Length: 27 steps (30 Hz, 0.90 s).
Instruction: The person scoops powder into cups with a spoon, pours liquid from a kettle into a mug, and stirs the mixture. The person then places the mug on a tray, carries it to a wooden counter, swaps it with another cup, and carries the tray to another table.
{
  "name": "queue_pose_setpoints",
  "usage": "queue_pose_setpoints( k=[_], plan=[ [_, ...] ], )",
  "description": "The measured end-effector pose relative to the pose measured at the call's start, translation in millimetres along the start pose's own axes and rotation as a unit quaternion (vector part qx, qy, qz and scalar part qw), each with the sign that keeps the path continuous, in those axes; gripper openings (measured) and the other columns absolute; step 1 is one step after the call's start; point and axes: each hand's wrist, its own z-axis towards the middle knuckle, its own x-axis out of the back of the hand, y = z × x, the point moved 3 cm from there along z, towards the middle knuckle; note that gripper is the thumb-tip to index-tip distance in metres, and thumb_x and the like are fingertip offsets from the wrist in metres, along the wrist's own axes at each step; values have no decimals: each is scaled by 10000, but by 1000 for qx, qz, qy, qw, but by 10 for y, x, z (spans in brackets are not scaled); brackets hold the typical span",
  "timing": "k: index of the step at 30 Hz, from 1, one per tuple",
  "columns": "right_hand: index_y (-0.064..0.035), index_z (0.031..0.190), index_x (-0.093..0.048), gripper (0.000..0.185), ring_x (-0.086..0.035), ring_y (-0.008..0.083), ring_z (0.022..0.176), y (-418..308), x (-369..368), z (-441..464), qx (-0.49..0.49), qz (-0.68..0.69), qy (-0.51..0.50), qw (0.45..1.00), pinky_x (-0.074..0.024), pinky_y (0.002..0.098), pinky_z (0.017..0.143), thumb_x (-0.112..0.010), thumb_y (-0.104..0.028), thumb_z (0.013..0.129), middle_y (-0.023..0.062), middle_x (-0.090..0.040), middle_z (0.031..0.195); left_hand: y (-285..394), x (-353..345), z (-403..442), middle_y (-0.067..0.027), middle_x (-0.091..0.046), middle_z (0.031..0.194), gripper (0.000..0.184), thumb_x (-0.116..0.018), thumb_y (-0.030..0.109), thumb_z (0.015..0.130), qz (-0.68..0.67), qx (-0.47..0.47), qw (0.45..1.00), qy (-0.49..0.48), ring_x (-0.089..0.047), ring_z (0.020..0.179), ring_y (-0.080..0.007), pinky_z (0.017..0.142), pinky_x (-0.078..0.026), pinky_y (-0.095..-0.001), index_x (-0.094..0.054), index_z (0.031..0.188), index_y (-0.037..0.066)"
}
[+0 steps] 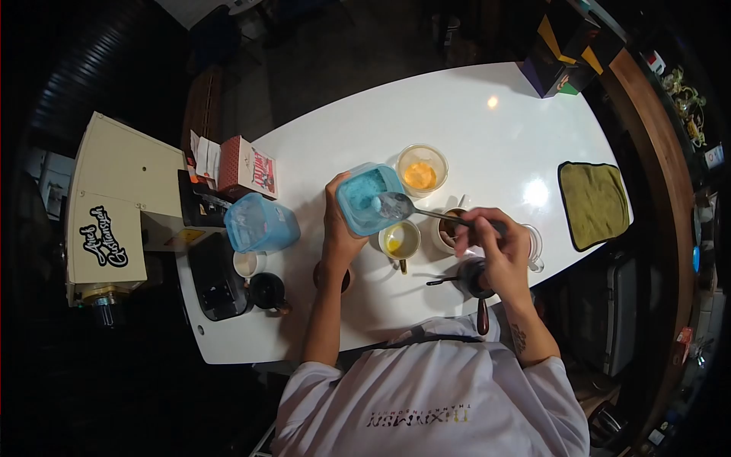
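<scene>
My left hand (pixel 340 217) grips a blue square plastic tub (pixel 365 223), raised above the white table and tilted. Inside the tub is pale, grainy stuff I cannot identify. My right hand (pixel 499 247) is closed around the dark handle of a metal spoon (pixel 395 206), whose bowl is over the tub's opening. Just below the tub stands a cup with yellow liquid (pixel 399 241). Behind it sits a clear plastic cup with orange contents (pixel 420 174). A cup with brown contents (pixel 448 229) is partly hidden by my right hand, and a glass mug (pixel 536 251) stands beyond it.
A wooden-handled tool (pixel 483 314) lies near the front edge. At left are a blue pitcher (pixel 263 223), black cup (pixel 266 290), black tray (pixel 217 282), red box (pixel 247 169) and cream machine (pixel 110 190). A green cloth (pixel 595 206) lies right; dark boxes (pixel 560 57) stand behind.
</scene>
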Motion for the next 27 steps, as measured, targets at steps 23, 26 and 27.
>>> queue_pose_setpoints(
  k=[23, 26, 27],
  plan=[
    [15, 1093, -633, 219, -649, 293, 778, -301, 108, -425, 97, -308, -178, 930, -514, 353, 669, -579, 75, 889, 159, -630, 960, -86, 100, 82, -154, -532, 1271, 899, -840, -12, 633, -6, 41, 999, -7, -564, 1209, -315, 1030, -457, -395, -364, 1391, 76],
    [18, 1084, -635, 208, -655, 276, 754, -330, 131, -408, 131, -312, -153, 929, -515, 348, 651, -577, 74, 893, 153, -634, 947, -89, 101, 62, -155, -529, 1277, 906, -836, -19, 630, -1, 44, 999, -7, -561, 1215, -315, 1037, -455, -393, -364, 1398, 73],
    [23, 1072, -638, 197, -655, 259, 726, -361, 131, -397, 145, -301, -143, 932, -512, 339, 634, -575, 75, 893, 148, -637, 916, -88, 102, 60, -155, -528, 1279, 911, -833, -23, 628, 4, 47, 999, -7, -560, 1217, -315, 1040, -454, -393, -363, 1403, 72]
  ],
)
